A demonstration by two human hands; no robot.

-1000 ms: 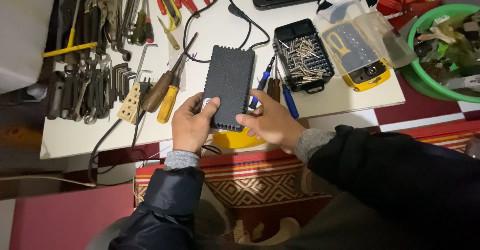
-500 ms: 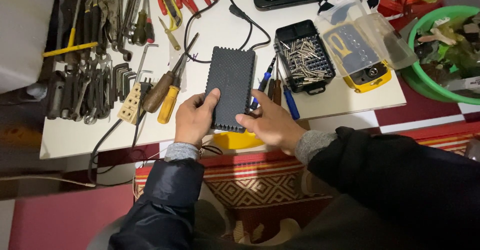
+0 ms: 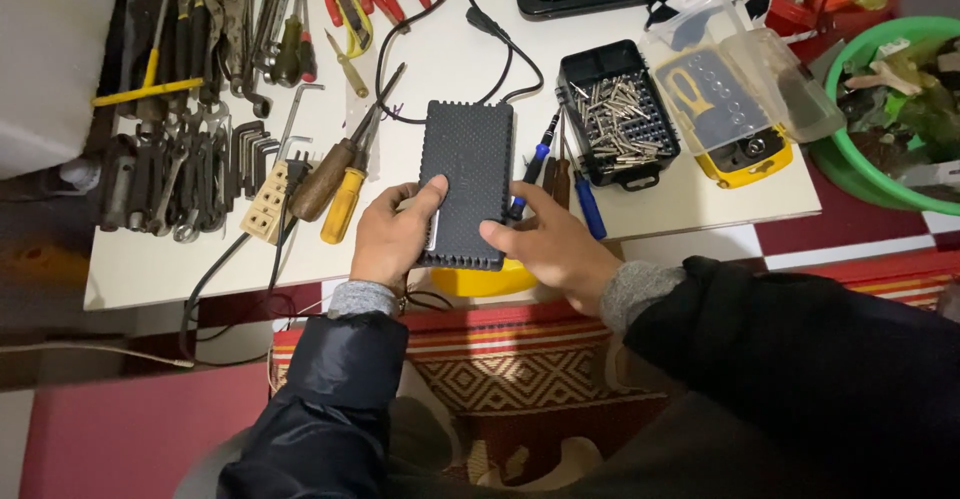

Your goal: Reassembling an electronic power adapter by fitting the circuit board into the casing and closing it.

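While held, black adapter [image 3: 465,181] looks ribbed.

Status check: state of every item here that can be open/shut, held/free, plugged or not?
Black power adapter: flat on table, held at near end by left hand and right hand.
Adapter cable: attached.
Bit case: open, full of bits.
Clear lid: swung open.
Screwdrivers: lying free.

Both hands [image 3: 395,239] [image 3: 545,244] hold black adapter [image 3: 467,174] over table [image 3: 160,269].
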